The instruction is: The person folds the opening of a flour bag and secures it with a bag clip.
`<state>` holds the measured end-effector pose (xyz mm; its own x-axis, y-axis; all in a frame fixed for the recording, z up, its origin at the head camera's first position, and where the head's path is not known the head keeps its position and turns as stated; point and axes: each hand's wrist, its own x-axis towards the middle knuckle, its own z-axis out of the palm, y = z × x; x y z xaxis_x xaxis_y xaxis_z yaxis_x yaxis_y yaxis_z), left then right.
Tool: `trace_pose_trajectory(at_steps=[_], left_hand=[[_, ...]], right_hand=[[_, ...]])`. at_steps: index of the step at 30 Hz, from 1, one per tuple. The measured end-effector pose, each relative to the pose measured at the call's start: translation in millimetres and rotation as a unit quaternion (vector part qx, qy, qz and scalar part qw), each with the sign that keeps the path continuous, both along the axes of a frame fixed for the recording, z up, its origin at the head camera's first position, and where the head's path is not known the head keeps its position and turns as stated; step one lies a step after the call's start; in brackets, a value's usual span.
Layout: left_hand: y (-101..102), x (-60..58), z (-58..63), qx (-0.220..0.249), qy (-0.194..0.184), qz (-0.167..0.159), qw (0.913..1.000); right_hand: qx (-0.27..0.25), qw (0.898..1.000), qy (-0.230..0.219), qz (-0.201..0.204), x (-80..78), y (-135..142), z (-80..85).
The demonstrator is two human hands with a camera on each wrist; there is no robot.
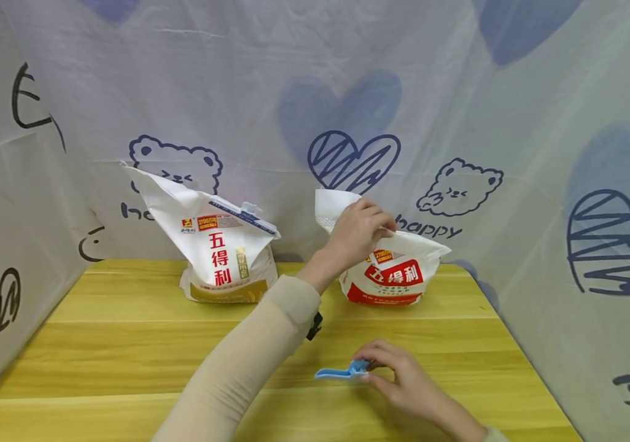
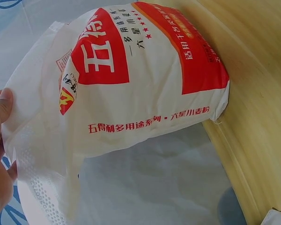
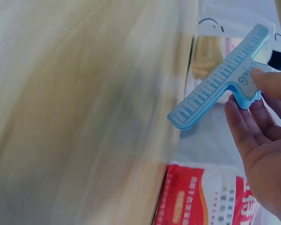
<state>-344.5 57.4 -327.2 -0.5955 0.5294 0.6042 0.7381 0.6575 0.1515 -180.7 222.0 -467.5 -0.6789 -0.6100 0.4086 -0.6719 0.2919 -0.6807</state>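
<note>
A white flour bag with red printing (image 1: 389, 279) stands toward the back right of the table. My left hand (image 1: 360, 228) grips its top edge, and the bag's perforated corner sticks out to the left of the fingers. In the left wrist view the thumb lies on the near face of the bag's top (image 2: 35, 108). Nearer the front, my right hand (image 1: 406, 380) pinches a light blue bag clip (image 1: 342, 372) by its handle. The right wrist view shows the clip's long ridged bar (image 3: 220, 79) pointing away from the thumb and fingers.
Another white flour bag (image 1: 218, 258), with a gold base, stands at the back left; a dark blue and white clip (image 1: 243, 216) sits across its folded top. The wooden table (image 1: 127, 350) meets a printed cloth backdrop (image 1: 260, 110) behind and at both sides.
</note>
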Motion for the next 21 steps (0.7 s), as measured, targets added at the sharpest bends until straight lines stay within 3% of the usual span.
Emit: trace_pose_trajectory(at_steps=[10,21], left_hand=[[0,-0.1,-1.9,-0.003,-0.001,0.005,1.0],[-1,0.5,-4.3,0.002,0.005,0.002,1.0]], right_hand=[[-0.028,0.995,0.055,-0.076,-3.1,16,18.7],[-0.05,0.977,0.137,-0.154,-18.1,34,43.1]])
